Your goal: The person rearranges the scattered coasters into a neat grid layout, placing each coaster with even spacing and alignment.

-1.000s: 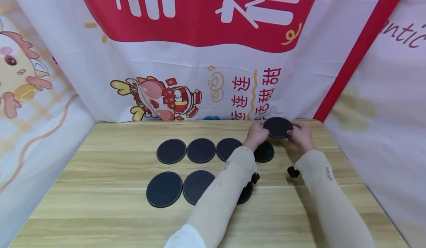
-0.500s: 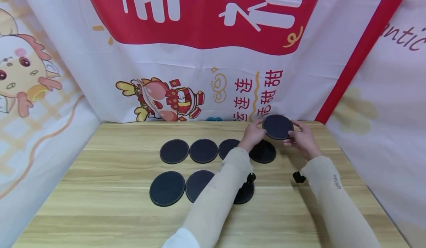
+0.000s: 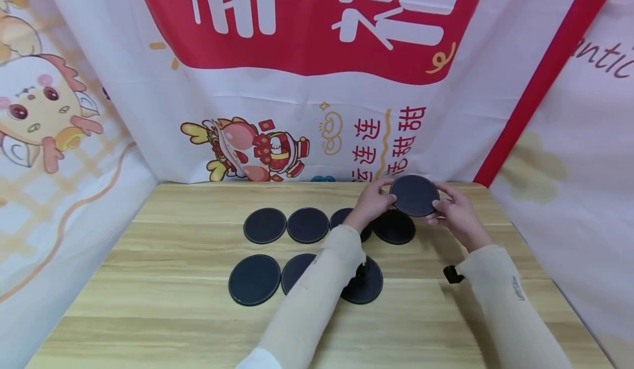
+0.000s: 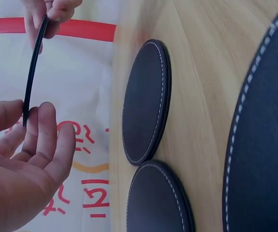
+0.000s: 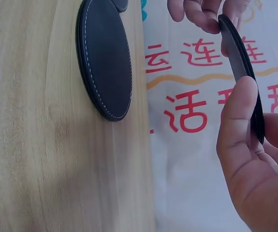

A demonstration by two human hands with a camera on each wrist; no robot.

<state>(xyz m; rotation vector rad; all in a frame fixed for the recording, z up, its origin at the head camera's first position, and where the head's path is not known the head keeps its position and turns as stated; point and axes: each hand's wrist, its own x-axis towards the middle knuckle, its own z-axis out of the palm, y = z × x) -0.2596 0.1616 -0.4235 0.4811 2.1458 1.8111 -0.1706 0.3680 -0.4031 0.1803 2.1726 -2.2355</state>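
Observation:
Between both hands a round dark coaster [image 3: 415,196] is held up over the far right of the wooden table, its face tilted toward the head camera. My left hand [image 3: 372,201] pinches its left edge between thumb and fingers. The opposite edge is gripped by my right hand [image 3: 459,215], thumb on the near face in the head view. Edge-on in the left wrist view, the held coaster [image 4: 35,72] looks thin and stands off the table. Below it lies a matching coaster [image 3: 394,227] with pale stitching [image 5: 107,58], the right end of the back row.
More coasters [image 3: 264,226] continue the back row leftward. In front lie three others, from a left one [image 3: 255,280] to a right one [image 3: 363,281]; my left sleeve [image 3: 317,286] partly covers this row. A printed cloth [image 3: 297,94] hangs behind the table [image 3: 163,314].
The held coaster has tilted so more of its face shows, and my right wrist has shifted nearer and rightward. Both hands keep their hold. The head view has turned slightly left.

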